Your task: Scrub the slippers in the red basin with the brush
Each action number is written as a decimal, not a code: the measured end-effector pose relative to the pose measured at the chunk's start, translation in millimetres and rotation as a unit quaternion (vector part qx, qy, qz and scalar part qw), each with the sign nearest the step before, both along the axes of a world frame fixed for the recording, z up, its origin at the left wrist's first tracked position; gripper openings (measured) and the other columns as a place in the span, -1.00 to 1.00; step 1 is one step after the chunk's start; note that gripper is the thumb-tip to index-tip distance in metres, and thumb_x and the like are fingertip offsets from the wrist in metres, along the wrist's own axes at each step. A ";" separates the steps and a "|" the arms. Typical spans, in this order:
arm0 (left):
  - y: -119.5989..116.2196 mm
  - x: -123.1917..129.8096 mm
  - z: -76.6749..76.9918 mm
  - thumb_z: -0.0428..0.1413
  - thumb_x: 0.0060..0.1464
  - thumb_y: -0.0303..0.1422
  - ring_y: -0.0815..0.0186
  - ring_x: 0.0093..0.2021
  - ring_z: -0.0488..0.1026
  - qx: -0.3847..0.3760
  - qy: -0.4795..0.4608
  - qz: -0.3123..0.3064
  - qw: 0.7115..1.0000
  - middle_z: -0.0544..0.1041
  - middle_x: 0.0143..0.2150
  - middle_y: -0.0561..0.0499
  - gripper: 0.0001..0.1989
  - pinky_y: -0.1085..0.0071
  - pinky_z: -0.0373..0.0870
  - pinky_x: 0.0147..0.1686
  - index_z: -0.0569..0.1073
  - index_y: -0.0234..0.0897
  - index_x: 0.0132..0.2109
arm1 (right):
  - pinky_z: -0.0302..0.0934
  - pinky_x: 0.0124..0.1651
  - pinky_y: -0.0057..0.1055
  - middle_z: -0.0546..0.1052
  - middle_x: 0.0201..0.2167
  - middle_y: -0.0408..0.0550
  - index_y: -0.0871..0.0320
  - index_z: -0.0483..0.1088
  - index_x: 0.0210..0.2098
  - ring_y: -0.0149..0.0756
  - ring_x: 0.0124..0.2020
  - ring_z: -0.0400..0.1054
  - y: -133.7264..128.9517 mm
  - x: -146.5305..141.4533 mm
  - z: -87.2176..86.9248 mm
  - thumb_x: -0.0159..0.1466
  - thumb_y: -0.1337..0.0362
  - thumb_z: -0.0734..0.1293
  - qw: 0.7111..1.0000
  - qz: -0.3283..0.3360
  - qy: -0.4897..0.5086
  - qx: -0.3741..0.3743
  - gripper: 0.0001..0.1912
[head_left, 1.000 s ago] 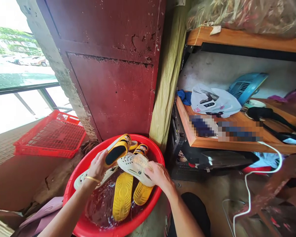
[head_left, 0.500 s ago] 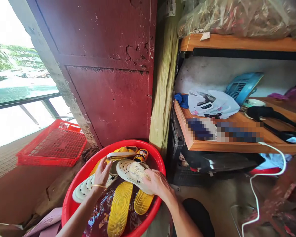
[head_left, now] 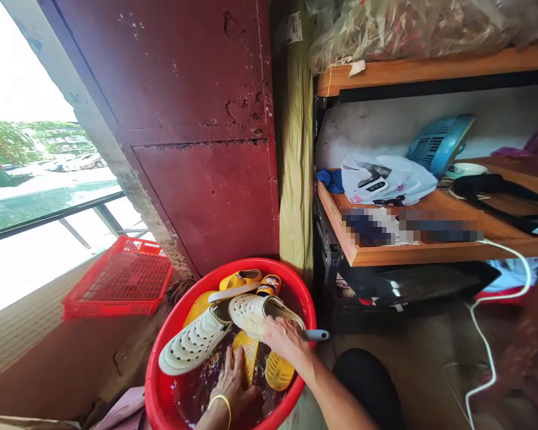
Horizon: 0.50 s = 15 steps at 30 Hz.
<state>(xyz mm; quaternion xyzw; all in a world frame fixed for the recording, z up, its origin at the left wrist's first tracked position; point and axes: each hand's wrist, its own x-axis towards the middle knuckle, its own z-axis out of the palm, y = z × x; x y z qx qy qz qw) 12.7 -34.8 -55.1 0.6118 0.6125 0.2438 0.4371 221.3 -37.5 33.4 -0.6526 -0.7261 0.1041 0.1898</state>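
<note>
A maroon door (head_left: 210,203) stood behind the red tub (head_left: 153,382). The right hand (head_left: 283,339), its forearm slanting in, pinched a brush (head_left: 316,335) against a white clog (head_left: 247,310) in the tub. The left hand (head_left: 231,377) reached down, fingers spread, by a yellow sole (head_left: 247,353). A label (head_left: 295,27) above was too small to read.

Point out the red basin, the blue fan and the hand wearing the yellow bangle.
Red basin (head_left: 153,382): head view, on its left rim.
Blue fan (head_left: 440,145): head view, on its slatted body.
Left hand (head_left: 231,382): head view, on the back of the hand.
</note>
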 end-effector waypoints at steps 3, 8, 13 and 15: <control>10.2 2.8 25.0 0.28 -0.52 -0.50 -0.31 0.48 -0.08 -0.003 -0.049 0.020 0.999 0.29 0.41 -0.29 -0.26 0.02 -0.04 0.39 0.57 -0.13 -0.01 | 0.29 -0.04 -0.21 0.62 -0.13 0.18 0.18 0.47 0.04 0.00 -0.08 0.52 0.8 1.9 -0.6 0.32 0.31 0.31 1.000 0.002 -0.011 -0.009 -0.69; 15.2 -39.7 71.3 0.26 -0.36 -0.42 -0.21 -0.03 0.56 -0.125 -0.152 -0.008 0.981 0.69 -0.19 -0.11 -0.47 0.02 0.49 -0.04 0.62 -0.18 -0.09 | 0.29 -0.09 -0.32 0.63 -0.14 0.05 0.09 0.46 -0.05 -0.13 -0.11 0.52 1.0 8.5 2.2 0.38 0.20 0.25 0.999 0.008 -0.023 -0.021 -0.77; 8.8 -76.6 98.1 0.28 -0.26 -0.38 0.12 -0.34 0.60 -0.204 -0.300 0.054 0.930 0.68 -0.21 -0.09 -0.34 0.33 0.50 -0.44 0.53 -0.21 0.11 | 0.32 -0.13 -0.39 0.63 -0.18 0.03 0.12 0.46 -0.04 -0.19 -0.15 0.53 3.8 5.5 7.7 0.41 0.20 0.23 0.998 0.041 0.034 0.042 -0.76; 8.9 -77.1 104.1 0.29 -0.24 -0.39 0.15 -0.39 0.59 -0.200 -0.367 0.117 0.901 0.68 -0.22 -0.09 -0.30 0.35 0.50 -0.47 0.49 -0.25 0.16 | 0.34 -0.07 -0.37 0.62 -0.10 0.07 0.14 0.43 0.04 -0.17 -0.09 0.52 6.2 -3.2 9.5 0.43 0.20 0.20 0.995 0.042 0.058 0.076 -0.71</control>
